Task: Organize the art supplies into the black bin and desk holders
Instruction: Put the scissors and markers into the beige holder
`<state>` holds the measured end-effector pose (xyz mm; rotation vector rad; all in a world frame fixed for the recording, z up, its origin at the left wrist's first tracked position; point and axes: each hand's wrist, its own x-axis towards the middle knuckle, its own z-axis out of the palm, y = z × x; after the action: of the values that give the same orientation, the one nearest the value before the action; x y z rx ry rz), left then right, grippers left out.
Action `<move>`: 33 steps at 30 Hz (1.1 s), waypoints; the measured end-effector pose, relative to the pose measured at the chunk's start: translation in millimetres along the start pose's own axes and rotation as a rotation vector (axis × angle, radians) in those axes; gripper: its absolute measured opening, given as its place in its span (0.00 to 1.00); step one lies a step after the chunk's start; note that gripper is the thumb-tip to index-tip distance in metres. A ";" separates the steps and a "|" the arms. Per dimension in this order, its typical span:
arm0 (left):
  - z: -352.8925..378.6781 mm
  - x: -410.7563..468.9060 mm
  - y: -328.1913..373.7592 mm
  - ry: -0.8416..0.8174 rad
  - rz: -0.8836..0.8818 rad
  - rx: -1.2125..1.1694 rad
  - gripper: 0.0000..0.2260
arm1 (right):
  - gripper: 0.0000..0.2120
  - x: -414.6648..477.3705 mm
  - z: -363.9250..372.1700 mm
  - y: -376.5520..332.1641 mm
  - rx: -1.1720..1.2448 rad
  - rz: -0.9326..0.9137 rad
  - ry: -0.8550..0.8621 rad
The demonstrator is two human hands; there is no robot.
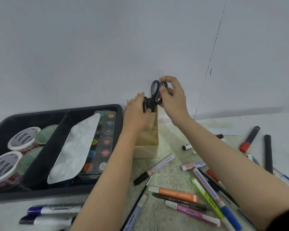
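Pinching scissors (155, 92) by the loops, right hand (173, 100) is holding them upright, blades pointing 6 o'clock into holder (148, 139); left hand (136, 114), at 9 o'clock, is gripping its rim.

We note the wall (107, 47) close behind the desk holder (147, 150); black bin (90, 108) just beside it on the left; markers (173, 192) crowd the near and right side; we see bare tabletop (170, 139) open just right of the holder.

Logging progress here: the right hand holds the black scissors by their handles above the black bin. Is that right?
Wrong place. The head view shows the right hand holding the black scissors by their handles above the beige desk holder, which stands just right of the black bin.
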<state>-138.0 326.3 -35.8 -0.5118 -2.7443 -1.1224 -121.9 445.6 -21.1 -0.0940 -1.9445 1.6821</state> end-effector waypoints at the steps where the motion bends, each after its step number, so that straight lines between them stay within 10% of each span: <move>1: -0.2 0.1 -0.3 0.002 0.013 -0.014 0.24 | 0.12 -0.9 -0.3 0.9 0.010 0.019 0.019; 9: -4.1 -0.1 -3.2 0.060 -0.019 -0.063 0.25 | 0.13 -1.1 -3.8 2.2 -0.130 0.032 -0.097; 18: -6.5 -3.7 -7.4 0.155 0.000 0.106 0.04 | 0.17 1.1 -5.2 -2.7 -0.116 0.086 -0.187; 24: -13.3 -6.0 -14.4 0.072 0.018 0.152 0.23 | 0.16 8.3 -12.8 -5.4 -0.105 0.107 -0.264; 33: -22.0 14.7 -22.9 0.083 0.116 -0.074 0.19 | 0.15 9.3 -13.7 -1.9 -0.075 0.093 -0.280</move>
<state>-160.1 299.5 -31.5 -0.6109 -2.5747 -1.1922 -122.9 461.2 -15.2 0.0250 -2.2401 1.7596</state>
